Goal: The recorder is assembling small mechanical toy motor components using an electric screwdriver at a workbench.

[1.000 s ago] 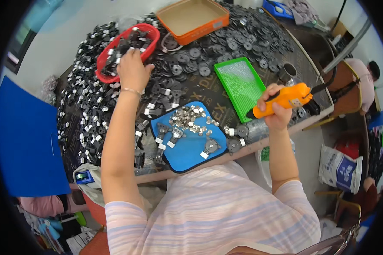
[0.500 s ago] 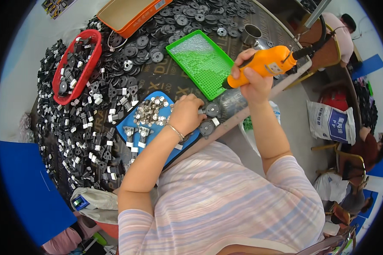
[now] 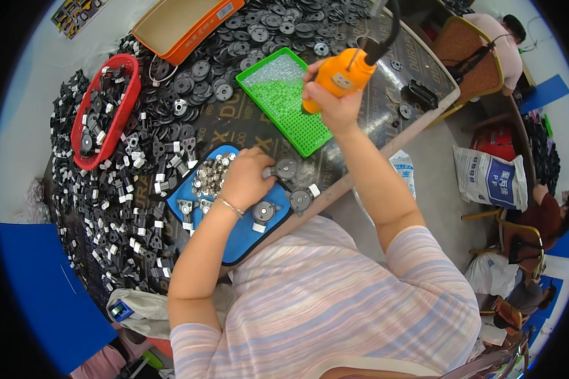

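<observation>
My right hand [image 3: 336, 108] grips an orange electric screwdriver [image 3: 342, 73], its dark nose over the right side of the green tray [image 3: 302, 129]. Small silvery pieces, likely screws, cover the tray's far part. My left hand [image 3: 248, 179] rests over the blue mat [image 3: 232, 243], its fingers closed on the edge of a dark round caster part [image 3: 287, 168]. Beside its knuckles lies a pile of small metal caps [image 3: 210, 175]. A caster part with a white tab [image 3: 263, 212] sits on the mat near my wrist; another [image 3: 301, 200] lies at the mat's right edge.
Black-and-white caster parts [image 3: 117, 215] heap along the left side, around a red basket [image 3: 130, 104]. Black discs [image 3: 259, 31] pile at the back beside an orange box [image 3: 186, 31]. The table's edge [image 3: 392, 148] runs along the right. Other people sit farther right.
My right hand has carried the screwdriver left and farther away, over the tray. My left hand has shifted left with the round part, uncovering the caster part on the mat.
</observation>
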The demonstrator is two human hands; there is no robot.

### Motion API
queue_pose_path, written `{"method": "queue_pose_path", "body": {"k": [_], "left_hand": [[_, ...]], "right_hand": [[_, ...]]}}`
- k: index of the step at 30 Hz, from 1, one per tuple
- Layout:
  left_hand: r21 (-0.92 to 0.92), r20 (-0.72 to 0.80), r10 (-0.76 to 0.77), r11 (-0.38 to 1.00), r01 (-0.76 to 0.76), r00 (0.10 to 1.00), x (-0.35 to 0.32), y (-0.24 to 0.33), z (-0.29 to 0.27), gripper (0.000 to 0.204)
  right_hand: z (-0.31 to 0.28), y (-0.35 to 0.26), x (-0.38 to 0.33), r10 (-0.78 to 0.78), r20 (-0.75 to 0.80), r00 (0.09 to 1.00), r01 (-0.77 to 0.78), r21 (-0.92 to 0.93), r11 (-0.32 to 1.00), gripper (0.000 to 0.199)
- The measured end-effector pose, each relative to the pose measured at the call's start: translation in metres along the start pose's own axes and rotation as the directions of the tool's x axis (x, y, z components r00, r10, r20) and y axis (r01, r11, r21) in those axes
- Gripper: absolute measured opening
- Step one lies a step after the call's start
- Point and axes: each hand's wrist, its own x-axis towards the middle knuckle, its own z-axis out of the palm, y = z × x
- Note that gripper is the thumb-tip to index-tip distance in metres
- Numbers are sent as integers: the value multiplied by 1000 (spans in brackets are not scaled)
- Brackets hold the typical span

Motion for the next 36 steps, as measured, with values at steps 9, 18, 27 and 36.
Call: {"method": "queue_pose_path", "body": {"k": [9,18,27,36], "left_hand": [[-14,-184,-71,997,70,980,3,-11,19,25],[-43,-269,-15,999,4,963,5,-14,25,26],[-61,-256,-30,998,15,966,7,-17,29,23],[-89,-254,-45,996,23,966,9,-18,29,21]], "right_hand": [[17,25,17,18,6,1000,-17,-27,999,26],[18,29,20,16,3,1000,-15,-52,999,23],[17,9,23,51,8,999,-51,61,997,18],[42,-38,-21,192,240,951,-243,203,948,28]]}}
